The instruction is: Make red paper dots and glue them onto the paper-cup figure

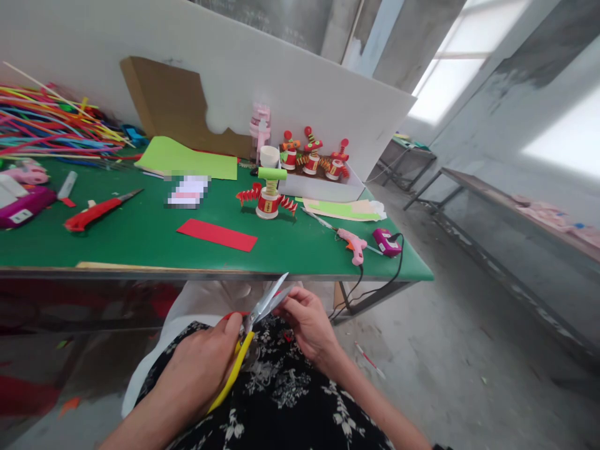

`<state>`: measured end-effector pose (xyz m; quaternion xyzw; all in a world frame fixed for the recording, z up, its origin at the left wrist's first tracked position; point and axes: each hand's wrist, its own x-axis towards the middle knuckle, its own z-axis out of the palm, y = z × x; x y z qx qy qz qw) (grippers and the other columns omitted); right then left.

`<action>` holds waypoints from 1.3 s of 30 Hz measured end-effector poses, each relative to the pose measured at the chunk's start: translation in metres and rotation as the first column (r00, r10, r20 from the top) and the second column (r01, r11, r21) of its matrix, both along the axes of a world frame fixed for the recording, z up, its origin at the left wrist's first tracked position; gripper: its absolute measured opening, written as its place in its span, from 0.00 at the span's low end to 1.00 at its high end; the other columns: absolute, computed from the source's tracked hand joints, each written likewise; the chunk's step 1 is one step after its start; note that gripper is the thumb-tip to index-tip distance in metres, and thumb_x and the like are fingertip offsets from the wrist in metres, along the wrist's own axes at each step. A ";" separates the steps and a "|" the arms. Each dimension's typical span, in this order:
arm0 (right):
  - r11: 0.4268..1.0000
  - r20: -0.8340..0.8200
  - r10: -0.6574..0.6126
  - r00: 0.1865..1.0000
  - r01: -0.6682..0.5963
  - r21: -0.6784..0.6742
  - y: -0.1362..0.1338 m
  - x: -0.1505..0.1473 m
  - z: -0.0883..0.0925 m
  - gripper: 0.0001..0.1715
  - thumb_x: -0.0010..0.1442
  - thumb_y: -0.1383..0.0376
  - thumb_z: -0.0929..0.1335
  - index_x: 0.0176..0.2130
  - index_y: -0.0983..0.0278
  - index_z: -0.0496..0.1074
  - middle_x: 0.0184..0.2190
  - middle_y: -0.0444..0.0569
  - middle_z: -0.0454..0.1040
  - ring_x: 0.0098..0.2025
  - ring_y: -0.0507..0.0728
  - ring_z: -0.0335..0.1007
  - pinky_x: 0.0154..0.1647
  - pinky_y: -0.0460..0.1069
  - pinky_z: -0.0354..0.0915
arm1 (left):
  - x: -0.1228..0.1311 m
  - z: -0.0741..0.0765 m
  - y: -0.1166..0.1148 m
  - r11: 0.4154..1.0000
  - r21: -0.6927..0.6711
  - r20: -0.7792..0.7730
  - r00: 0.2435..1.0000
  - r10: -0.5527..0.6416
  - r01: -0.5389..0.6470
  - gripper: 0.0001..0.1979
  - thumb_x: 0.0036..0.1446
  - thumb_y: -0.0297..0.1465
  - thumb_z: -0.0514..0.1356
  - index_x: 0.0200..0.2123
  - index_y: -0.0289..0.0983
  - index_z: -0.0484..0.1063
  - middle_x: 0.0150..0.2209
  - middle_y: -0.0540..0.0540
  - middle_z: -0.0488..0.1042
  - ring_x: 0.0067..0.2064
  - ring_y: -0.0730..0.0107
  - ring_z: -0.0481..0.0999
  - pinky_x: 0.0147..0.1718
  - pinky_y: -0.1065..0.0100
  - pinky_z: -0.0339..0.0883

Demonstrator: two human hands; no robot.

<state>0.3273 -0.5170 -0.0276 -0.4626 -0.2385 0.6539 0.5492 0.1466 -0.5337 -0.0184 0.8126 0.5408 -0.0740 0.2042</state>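
Observation:
My left hand [201, 356] is closed round the handles of a pair of scissors [237, 370], one yellow and one red. Their blades stand slightly apart and point up and away, just below the table edge. The fingers of my right hand [312, 322] are pinched together at the blade tips. A sliver of red shows there, perhaps paper, mostly hidden by blade and fingers. On the table ahead lies a red paper strip [217, 235]. Beyond it stands a small figure [268, 203] with a red and white cup body, folded red paper arms and a green roll on top.
Similar figures [311, 164] stand in a white box [323, 187] at the back. A pink glue gun [352, 245] with a cord lies on the right. Red-handled pliers [96, 212], green paper [187, 158] and colourful pipe cleaners [56, 128] lie on the left.

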 end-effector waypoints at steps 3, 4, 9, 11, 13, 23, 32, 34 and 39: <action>1.000 0.006 0.011 1.000 -0.011 0.004 0.000 0.000 -0.001 0.16 0.38 0.61 0.82 0.23 0.64 0.76 0.23 0.42 0.76 0.26 0.49 0.70 0.34 0.46 0.68 | 0.001 0.003 0.001 1.000 -0.011 -0.020 1.000 -0.013 0.013 0.17 0.61 0.27 0.43 0.50 0.37 0.65 0.41 0.34 0.79 0.41 0.44 0.81 0.38 0.53 0.70; 1.000 0.008 0.014 1.000 -0.014 0.006 0.000 0.001 -0.001 0.16 0.38 0.61 0.82 0.23 0.64 0.76 0.22 0.42 0.76 0.26 0.49 0.70 0.34 0.46 0.68 | 0.001 0.004 0.001 1.000 -0.023 -0.026 0.999 -0.019 0.018 0.17 0.60 0.26 0.43 0.50 0.36 0.65 0.41 0.33 0.79 0.41 0.44 0.81 0.38 0.53 0.70; 1.000 0.018 0.017 1.000 -0.017 0.012 0.000 0.001 0.000 0.15 0.37 0.61 0.81 0.23 0.64 0.77 0.21 0.42 0.76 0.25 0.50 0.69 0.33 0.46 0.67 | 0.001 0.007 0.001 0.999 -0.037 -0.029 0.999 -0.025 0.024 0.18 0.60 0.26 0.42 0.50 0.36 0.64 0.40 0.33 0.79 0.41 0.44 0.81 0.38 0.53 0.70; 1.000 0.024 0.019 1.000 -0.019 0.016 0.000 0.001 0.000 0.14 0.37 0.62 0.81 0.23 0.64 0.77 0.21 0.42 0.76 0.25 0.50 0.69 0.32 0.46 0.66 | 0.001 0.007 0.001 0.999 -0.033 -0.023 0.999 -0.027 0.027 0.18 0.60 0.26 0.42 0.50 0.36 0.64 0.39 0.34 0.79 0.41 0.44 0.81 0.38 0.53 0.70; 1.000 0.024 0.023 0.999 -0.023 0.021 0.000 0.001 0.000 0.14 0.38 0.62 0.81 0.23 0.63 0.77 0.21 0.42 0.76 0.25 0.50 0.69 0.32 0.46 0.66 | 0.000 0.006 0.002 0.999 -0.032 -0.019 0.999 -0.030 0.030 0.18 0.61 0.27 0.42 0.50 0.36 0.64 0.39 0.34 0.80 0.40 0.44 0.81 0.38 0.53 0.70; 0.999 0.030 0.027 0.999 -0.027 0.027 0.000 0.002 0.000 0.14 0.37 0.61 0.81 0.23 0.63 0.77 0.22 0.42 0.76 0.25 0.51 0.70 0.33 0.47 0.67 | -0.001 0.001 0.002 1.000 -0.008 0.029 0.999 -0.015 0.016 0.17 0.62 0.30 0.43 0.49 0.38 0.66 0.37 0.35 0.80 0.39 0.47 0.81 0.36 0.57 0.69; 0.999 0.016 0.030 0.999 -0.031 0.021 0.001 0.003 -0.001 0.15 0.36 0.61 0.82 0.23 0.63 0.77 0.22 0.42 0.77 0.25 0.50 0.70 0.32 0.46 0.67 | -0.003 0.003 0.002 0.999 -0.023 0.022 0.999 -0.039 0.039 0.17 0.61 0.28 0.42 0.47 0.37 0.65 0.39 0.34 0.80 0.39 0.48 0.81 0.36 0.57 0.69; 0.999 0.022 0.039 0.999 -0.040 0.029 0.001 0.003 -0.001 0.15 0.37 0.61 0.82 0.23 0.63 0.77 0.22 0.43 0.77 0.25 0.50 0.70 0.33 0.46 0.67 | -0.003 0.001 0.002 0.999 -0.027 0.026 0.999 -0.034 0.035 0.17 0.61 0.28 0.42 0.48 0.37 0.65 0.37 0.35 0.80 0.39 0.48 0.81 0.36 0.58 0.68; 0.998 0.025 0.048 0.999 -0.049 0.040 0.001 0.003 -0.003 0.15 0.38 0.60 0.81 0.23 0.63 0.77 0.23 0.43 0.78 0.25 0.50 0.71 0.33 0.47 0.68 | -0.004 0.000 0.002 0.998 -0.051 0.000 0.999 -0.036 0.036 0.16 0.60 0.30 0.45 0.49 0.39 0.64 0.36 0.37 0.80 0.39 0.49 0.82 0.36 0.59 0.68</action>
